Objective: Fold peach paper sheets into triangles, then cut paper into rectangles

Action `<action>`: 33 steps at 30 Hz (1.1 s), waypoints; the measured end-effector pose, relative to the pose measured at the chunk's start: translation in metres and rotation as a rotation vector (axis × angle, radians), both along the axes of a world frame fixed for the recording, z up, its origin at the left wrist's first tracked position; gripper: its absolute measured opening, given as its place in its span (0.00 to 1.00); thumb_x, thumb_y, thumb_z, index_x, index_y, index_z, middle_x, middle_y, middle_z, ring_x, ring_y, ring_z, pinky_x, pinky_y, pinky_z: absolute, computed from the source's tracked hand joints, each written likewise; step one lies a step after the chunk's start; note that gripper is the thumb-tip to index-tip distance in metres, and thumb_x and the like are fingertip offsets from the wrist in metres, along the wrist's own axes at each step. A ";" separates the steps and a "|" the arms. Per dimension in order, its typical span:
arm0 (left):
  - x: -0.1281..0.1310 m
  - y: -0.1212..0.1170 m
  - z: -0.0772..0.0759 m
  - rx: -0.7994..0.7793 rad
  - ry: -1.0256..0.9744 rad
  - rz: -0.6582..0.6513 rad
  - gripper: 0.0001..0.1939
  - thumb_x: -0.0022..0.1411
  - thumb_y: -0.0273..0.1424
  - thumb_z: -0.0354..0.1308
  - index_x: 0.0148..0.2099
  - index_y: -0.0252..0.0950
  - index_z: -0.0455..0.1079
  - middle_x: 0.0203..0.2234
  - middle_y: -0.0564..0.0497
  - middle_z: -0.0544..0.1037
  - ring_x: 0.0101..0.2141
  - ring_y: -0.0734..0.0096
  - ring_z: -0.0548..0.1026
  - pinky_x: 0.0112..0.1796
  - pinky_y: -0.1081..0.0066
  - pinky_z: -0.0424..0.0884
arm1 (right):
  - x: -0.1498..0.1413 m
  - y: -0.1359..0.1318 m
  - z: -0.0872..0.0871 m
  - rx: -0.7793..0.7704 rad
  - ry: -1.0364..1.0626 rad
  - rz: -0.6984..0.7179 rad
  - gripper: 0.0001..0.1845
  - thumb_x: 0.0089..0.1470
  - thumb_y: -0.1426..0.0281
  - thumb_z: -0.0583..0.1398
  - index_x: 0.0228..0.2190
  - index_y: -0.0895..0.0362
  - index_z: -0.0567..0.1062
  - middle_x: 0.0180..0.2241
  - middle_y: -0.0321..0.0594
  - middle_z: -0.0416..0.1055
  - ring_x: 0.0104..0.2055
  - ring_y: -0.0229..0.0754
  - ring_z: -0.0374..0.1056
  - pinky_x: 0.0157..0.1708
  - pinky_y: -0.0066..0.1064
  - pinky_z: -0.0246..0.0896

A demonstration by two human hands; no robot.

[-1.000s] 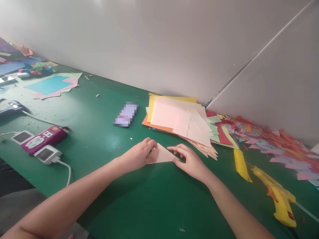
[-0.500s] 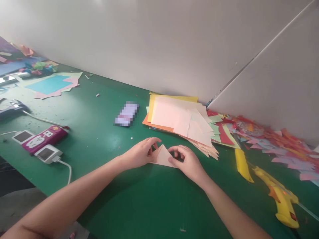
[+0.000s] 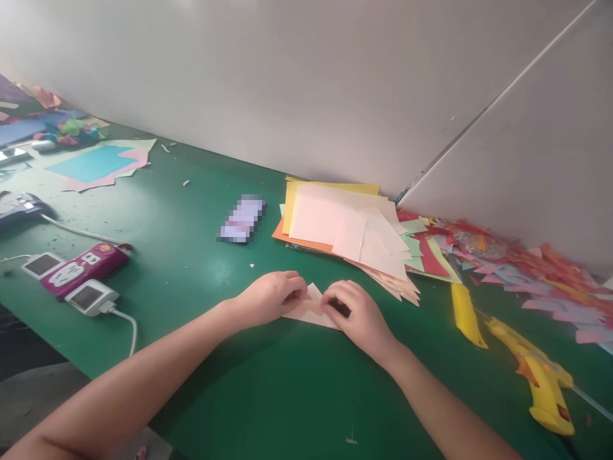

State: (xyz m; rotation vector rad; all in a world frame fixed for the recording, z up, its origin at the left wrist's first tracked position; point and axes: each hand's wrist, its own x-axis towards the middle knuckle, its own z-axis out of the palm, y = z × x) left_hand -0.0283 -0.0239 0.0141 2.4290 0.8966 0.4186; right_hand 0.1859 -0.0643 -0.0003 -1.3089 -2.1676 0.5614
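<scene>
Step judged: folding. Left hand [image 3: 274, 295] and right hand [image 3: 359, 317] pinched 1 paper [image 3: 311, 314] on the table [image 3: 268, 396] between them, left grip partly hidden. Next move called for steady, aligned edges.

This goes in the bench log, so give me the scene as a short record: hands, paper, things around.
Left hand: curled at left side of pale folded paper, exact grip unclear
Right hand: thumb and fingers together at the paper's right side
Surface: green table
Beyond hands: pixelated object, stack of coloured paper
Right: yellow cutter, yellow glue gun, paper scraps
Left: magenta power strip
</scene>
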 end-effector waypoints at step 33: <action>-0.010 0.007 0.006 0.083 0.050 -0.201 0.11 0.57 0.18 0.49 0.25 0.33 0.64 0.26 0.52 0.65 0.24 0.76 0.60 0.26 0.75 0.57 | 0.002 -0.004 0.005 0.235 -0.278 0.242 0.16 0.64 0.71 0.47 0.31 0.56 0.73 0.26 0.38 0.66 0.28 0.37 0.57 0.28 0.29 0.51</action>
